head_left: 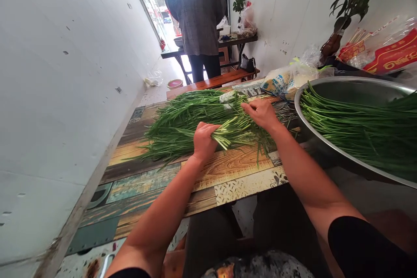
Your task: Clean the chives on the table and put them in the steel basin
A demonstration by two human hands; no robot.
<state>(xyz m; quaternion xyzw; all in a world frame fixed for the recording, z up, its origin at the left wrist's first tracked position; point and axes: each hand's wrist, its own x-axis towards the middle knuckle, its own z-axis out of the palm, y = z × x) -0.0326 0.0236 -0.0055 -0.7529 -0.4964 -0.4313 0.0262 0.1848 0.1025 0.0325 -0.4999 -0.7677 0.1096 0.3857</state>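
A small bunch of garlic chives (224, 135) is gripped in my left hand (205, 141), pale cut ends pointing right and green leaves trailing left. Behind it, a large pile of chives (189, 110) lies across the table, with a whitish band (227, 99) around part of it. My right hand (260, 113) is over the stalk ends at the pile's right side. Its fingers are curled and pressed together, and what lies between them is hidden. Loose scraps of stalk (286, 115) are scattered beside that hand.
To the right, a large metal basin (301, 115) contains more chives. Plastic bags (283, 81) and a potted plant (342, 21) stand behind it. Beyond the wood-patterned table (140, 191) are a bench (202, 87) and a standing person (198, 13) at another table. A white wall (65, 74) borders the left.
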